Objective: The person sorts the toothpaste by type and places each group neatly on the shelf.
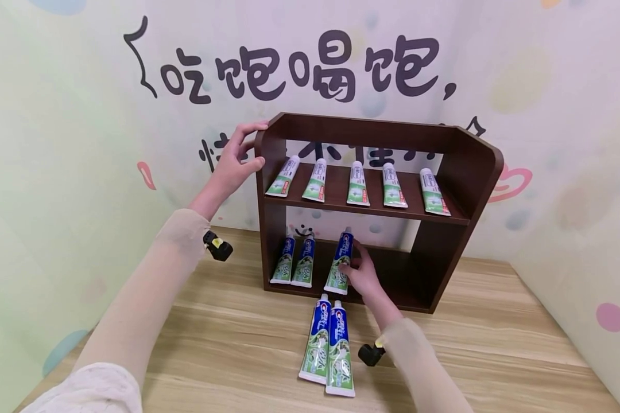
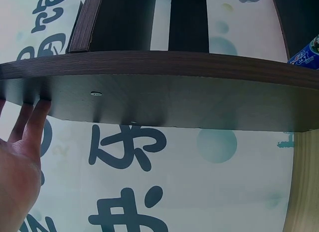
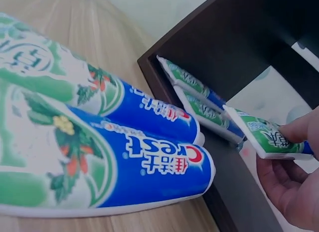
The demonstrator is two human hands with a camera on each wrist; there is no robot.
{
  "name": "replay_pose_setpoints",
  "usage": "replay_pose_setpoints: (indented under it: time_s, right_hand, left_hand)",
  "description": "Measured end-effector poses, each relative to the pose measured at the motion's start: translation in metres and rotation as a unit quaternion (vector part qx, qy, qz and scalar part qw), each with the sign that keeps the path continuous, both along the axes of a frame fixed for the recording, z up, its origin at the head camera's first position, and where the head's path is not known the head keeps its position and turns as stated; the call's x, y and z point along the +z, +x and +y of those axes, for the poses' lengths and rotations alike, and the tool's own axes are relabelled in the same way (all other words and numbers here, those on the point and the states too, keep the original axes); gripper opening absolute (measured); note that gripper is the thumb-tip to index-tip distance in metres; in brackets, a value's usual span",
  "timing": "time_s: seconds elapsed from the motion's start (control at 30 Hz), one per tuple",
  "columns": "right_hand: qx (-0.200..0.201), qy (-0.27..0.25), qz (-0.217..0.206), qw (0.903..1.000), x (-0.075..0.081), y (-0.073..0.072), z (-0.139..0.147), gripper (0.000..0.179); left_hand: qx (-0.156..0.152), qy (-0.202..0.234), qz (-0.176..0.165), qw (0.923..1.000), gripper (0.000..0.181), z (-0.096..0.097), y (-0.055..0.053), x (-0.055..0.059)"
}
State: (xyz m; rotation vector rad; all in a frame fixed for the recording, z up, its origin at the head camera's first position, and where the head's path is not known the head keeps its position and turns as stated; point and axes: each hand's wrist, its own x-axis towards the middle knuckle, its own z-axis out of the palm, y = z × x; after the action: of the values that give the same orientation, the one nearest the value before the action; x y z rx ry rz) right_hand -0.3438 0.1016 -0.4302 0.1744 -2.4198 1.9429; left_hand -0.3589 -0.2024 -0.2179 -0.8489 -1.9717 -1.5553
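A dark brown two-tier shelf (image 1: 361,212) stands on the table against the wall. My left hand (image 1: 236,159) rests on its upper left side, fingertips on the side panel, as the left wrist view also shows. My right hand (image 1: 364,275) pinches a blue and green toothpaste tube (image 1: 339,261) between thumb and fingers at the lower tier, cap end up. To its left, two like tubes (image 1: 284,261) lean inside the lower tier. Two more toothpaste tubes (image 3: 149,167) lie side by side on the table before the shelf, caps toward it.
Several white and green toothpaste tubes (image 1: 358,183) lean in a spaced row on the upper tier. The wood-grain table (image 1: 237,350) runs back to a wall covering (image 1: 563,115) with dark lettering and coloured spots. A small black camera (image 1: 218,246) is on the left wrist.
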Motion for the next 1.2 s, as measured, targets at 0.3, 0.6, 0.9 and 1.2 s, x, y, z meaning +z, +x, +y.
replay_pose_setpoints:
  time_s: [0.3, 0.6, 0.9, 1.2]
  right_hand:
    - [-0.020, 0.001, 0.017, 0.9997, -0.009, -0.018, -0.009, 0.077]
    - [-0.012, 0.002, 0.011, 0.9999, -0.016, -0.031, -0.019, 0.075]
    - [-0.010, 0.009, 0.004, 0.9999, -0.025, -0.032, -0.027, 0.077]
    - [0.026, 0.044, 0.016, 0.9985, -0.030, -0.033, -0.021, 0.077]
  left_hand:
    - [-0.003, -0.001, 0.006, 1.0000, 0.057, 0.000, 0.002, 0.000]
    - [0.004, 0.001, 0.002, 1.0000, 0.055, 0.000, 0.001, 0.000]
    - [-0.003, -0.003, -0.008, 1.0000, 0.055, 0.006, 0.020, 0.007]
    - [0.009, -0.012, -0.012, 0.9998, 0.055, 0.009, 0.029, 0.011]
